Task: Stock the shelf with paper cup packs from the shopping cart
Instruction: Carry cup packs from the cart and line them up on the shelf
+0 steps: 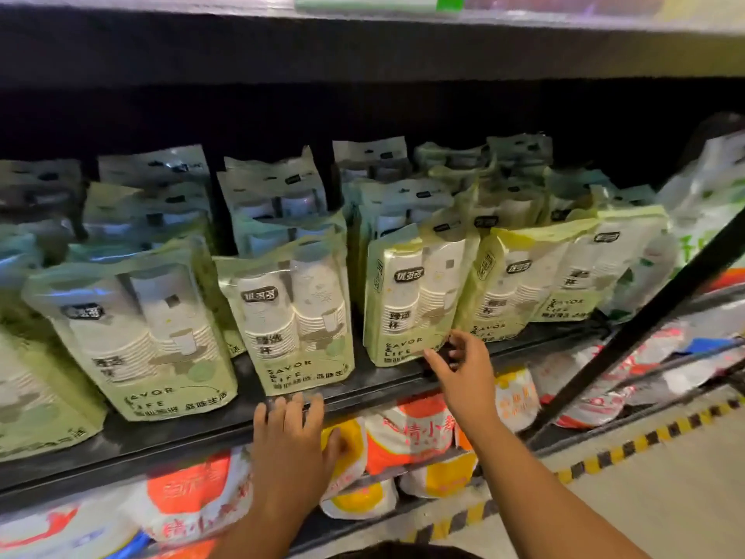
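Several pale green paper cup packs stand in rows on the dark shelf [169, 441]. One pack [300, 320] stands in the middle front, another pack [415, 300] to its right. My left hand [294, 441] rests with straight fingers on the shelf's front edge, just below the middle pack. My right hand [459, 373] reaches to the lower right corner of the right pack, fingers spread and touching it at the shelf edge. Neither hand grips a pack. The shopping cart is out of view.
White, orange and yellow bagged goods [411, 437] fill the lower shelf. A black diagonal bar [653, 312] crosses at the right. Yellow-black striped tape [629, 449] marks the floor. Another shelf board [363, 42] hangs overhead.
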A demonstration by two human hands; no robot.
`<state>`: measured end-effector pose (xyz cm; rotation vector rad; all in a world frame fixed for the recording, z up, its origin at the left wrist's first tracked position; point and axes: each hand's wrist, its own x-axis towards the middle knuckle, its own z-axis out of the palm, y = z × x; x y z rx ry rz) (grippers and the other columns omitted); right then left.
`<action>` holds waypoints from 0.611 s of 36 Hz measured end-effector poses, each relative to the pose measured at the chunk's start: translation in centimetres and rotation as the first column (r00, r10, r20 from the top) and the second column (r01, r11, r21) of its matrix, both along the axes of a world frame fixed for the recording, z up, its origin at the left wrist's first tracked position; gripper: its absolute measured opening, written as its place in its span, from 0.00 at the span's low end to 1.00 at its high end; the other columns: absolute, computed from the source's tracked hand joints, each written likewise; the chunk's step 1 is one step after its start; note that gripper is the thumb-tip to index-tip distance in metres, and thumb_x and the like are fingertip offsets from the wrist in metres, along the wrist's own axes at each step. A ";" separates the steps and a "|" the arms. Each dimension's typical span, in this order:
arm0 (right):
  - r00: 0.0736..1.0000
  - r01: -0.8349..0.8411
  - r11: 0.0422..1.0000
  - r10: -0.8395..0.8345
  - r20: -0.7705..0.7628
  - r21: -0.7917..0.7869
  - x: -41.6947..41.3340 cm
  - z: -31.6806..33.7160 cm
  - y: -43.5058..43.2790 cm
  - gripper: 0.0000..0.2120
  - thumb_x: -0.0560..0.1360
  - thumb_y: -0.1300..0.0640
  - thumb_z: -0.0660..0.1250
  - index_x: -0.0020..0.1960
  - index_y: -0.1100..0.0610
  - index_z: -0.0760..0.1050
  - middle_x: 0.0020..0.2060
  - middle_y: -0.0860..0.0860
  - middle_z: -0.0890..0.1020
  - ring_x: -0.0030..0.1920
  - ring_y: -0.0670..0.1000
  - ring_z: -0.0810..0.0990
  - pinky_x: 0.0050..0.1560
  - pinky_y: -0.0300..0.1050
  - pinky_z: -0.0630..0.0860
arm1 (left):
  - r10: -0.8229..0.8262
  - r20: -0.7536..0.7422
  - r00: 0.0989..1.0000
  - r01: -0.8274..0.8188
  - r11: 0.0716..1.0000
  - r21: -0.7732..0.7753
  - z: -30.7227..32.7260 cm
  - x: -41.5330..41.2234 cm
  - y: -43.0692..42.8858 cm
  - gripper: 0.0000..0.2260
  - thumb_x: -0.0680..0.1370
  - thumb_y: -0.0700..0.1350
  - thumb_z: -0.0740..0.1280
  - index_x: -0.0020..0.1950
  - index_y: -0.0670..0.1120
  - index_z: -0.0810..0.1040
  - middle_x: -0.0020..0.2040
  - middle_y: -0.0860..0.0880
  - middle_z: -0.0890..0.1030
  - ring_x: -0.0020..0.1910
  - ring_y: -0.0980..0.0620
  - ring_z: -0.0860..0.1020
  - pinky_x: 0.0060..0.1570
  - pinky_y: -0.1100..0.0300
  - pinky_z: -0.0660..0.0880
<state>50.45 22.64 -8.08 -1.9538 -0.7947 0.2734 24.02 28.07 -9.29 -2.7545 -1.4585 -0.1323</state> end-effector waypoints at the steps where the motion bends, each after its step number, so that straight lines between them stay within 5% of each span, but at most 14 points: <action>1: 1.000 0.010 1.000 -0.010 0.018 0.020 0.8 -0.2 -0.5 0.23 0.74 0.47 0.75 0.64 0.53 0.73 0.53 0.48 0.76 0.51 0.48 0.77 0.53 0.45 0.76 | 0.019 -0.003 1.000 -0.019 1.000 0.003 -0.2 0.7 -0.3 0.27 0.79 0.60 0.55 0.61 0.42 0.81 0.55 0.39 0.81 0.53 0.36 0.77 0.61 0.35 0.68; 4: 0.996 0.075 0.992 -0.080 0.047 0.106 4.2 -0.3 -2.3 0.19 0.74 0.49 0.75 0.60 0.51 0.71 0.50 0.45 0.73 0.54 0.53 0.77 0.57 0.53 0.76 | 0.074 -0.002 0.997 -0.074 0.997 -0.028 -0.6 2.6 -1.5 0.31 0.82 0.60 0.48 0.63 0.41 0.80 0.57 0.37 0.79 0.55 0.34 0.76 0.63 0.32 0.66; 9: 0.983 0.180 0.979 -0.182 0.023 0.095 10.5 1.0 -4.0 0.33 0.73 0.51 0.76 0.70 0.61 0.66 0.62 0.52 0.68 0.65 0.56 0.70 0.66 0.49 0.69 | 0.135 -0.003 0.991 -0.135 0.989 -0.064 -0.8 6.9 -3.1 0.35 0.82 0.61 0.42 0.64 0.40 0.80 0.58 0.37 0.79 0.56 0.33 0.76 0.66 0.32 0.64; 14: 1.000 -0.016 0.996 0.017 -0.017 0.092 13.4 0.7 -4.1 0.36 0.73 0.49 0.76 0.75 0.55 0.63 0.68 0.51 0.67 0.68 0.53 0.70 0.69 0.50 0.70 | 0.185 -0.031 0.982 -0.186 0.982 -0.023 -0.1 11.5 -4.3 0.27 0.77 0.57 0.56 0.64 0.40 0.79 0.57 0.36 0.79 0.56 0.33 0.76 0.65 0.33 0.66; 22: 0.985 -0.047 0.990 0.068 -0.159 0.131 15.3 0.1 -4.0 0.31 0.74 0.48 0.75 0.72 0.48 0.66 0.67 0.47 0.70 0.66 0.50 0.73 0.66 0.48 0.72 | 0.206 -0.102 0.973 -0.208 0.978 -0.014 0.0 13.5 -4.5 0.29 0.77 0.59 0.55 0.65 0.40 0.78 0.55 0.36 0.78 0.55 0.34 0.75 0.59 0.37 0.69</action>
